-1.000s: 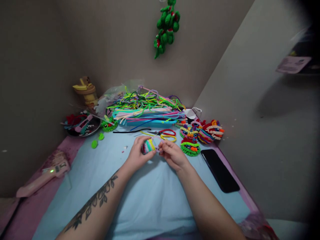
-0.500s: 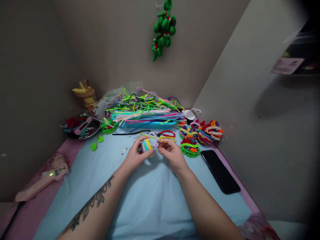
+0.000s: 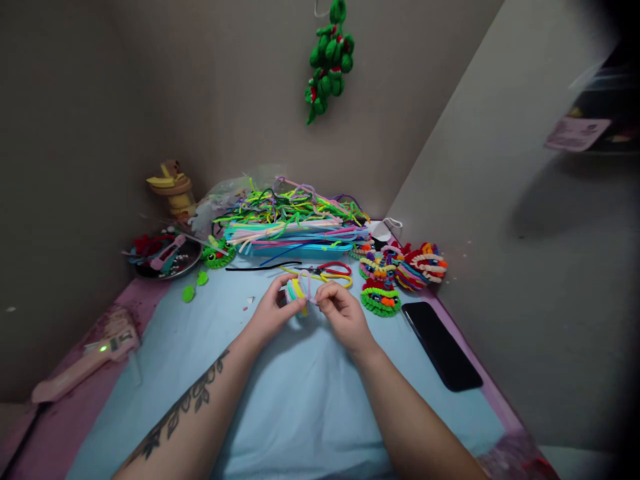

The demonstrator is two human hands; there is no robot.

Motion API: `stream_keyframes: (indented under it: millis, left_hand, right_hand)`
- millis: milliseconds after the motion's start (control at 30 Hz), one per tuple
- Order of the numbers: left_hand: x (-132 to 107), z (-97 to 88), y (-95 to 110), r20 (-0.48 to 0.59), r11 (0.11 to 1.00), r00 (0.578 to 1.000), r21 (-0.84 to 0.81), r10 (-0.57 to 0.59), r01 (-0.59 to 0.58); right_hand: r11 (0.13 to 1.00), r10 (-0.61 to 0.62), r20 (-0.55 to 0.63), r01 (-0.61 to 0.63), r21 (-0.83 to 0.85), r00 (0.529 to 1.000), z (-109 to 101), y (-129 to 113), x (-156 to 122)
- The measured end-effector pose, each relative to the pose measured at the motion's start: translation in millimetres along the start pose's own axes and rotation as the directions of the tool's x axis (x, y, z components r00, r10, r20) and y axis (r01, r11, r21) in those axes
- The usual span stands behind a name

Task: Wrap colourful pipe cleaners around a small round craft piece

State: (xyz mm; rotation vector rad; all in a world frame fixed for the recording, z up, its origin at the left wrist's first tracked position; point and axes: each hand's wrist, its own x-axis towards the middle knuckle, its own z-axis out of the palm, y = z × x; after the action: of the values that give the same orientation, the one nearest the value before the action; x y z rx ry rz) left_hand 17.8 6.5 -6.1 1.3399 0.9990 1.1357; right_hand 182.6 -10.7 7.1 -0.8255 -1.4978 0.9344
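Note:
My left hand [image 3: 277, 302] is closed around a small striped bundle of pipe cleaners [image 3: 296, 293] in yellow, mint and white. From the bundle's right side a lilac pipe cleaner [image 3: 306, 280] stands up in a loop. My right hand [image 3: 340, 307] pinches the lilac end close to the bundle, thumb against fingers. Just behind the hands lie scissors [image 3: 336, 271] with red and yellow handles, beside a black pipe cleaner [image 3: 263, 267]. Part of the bundle is hidden by my left fingers.
A blue tray [image 3: 300, 253] heaped with pipe cleaners stands at the back. Finished fuzzy figures [image 3: 381, 297] and a black phone [image 3: 442, 347] lie to the right. On the left are a pink glue gun [image 3: 85, 365] with its light on and a metal bowl [image 3: 190, 265].
The lilac loop has become narrower as my right hand draws its end down beside the bundle. My left hand keeps its hold.

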Motion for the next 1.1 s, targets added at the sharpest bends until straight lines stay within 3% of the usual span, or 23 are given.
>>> stream_keyframes:
  millis: [300,533,600,667,767,933,1100]
  left_hand:
    - [1,-5.2,-4,0.0,1.0,1.0,-0.011,0.013,-0.013]
    - [-1,-5.5,3,0.096,0.999,0.995,0.033,0.022,-0.025]
    - [-3,-4.5,5,0.147,0.998,0.989,0.063,0.01,-0.02]
    - [-4,-3.4,5,0.173,0.997,0.985,0.079,0.001,-0.015]
    - [-6,-2.0,3,0.177,0.997,0.984,0.08,0.001,-0.016]
    - [-7,-0.9,3,0.202,0.991,0.979,0.123,0.019,-0.045]
    - [-8,-0.2,6,0.201,0.983,0.98,0.179,0.007,-0.043]
  right_hand:
    - [0.997,-0.047,0.195,0.033,0.077,0.98,-6,-16,-3]
    - [0.97,-0.052,0.367,-0.039,0.238,0.929,-22,-21,-5]
    - [0.961,-0.033,0.312,-0.056,0.271,0.949,-26,-18,-3]
    - [0.97,0.028,0.146,-0.062,0.234,0.989,-26,-13,-1]
    - [0.989,0.127,-0.063,-0.122,0.087,0.99,-21,-6,2]
    - [0.976,0.209,-0.053,-0.205,0.073,0.976,-10,-5,2]
    - [0.961,0.265,-0.037,-0.267,-0.069,0.964,-7,-6,2]
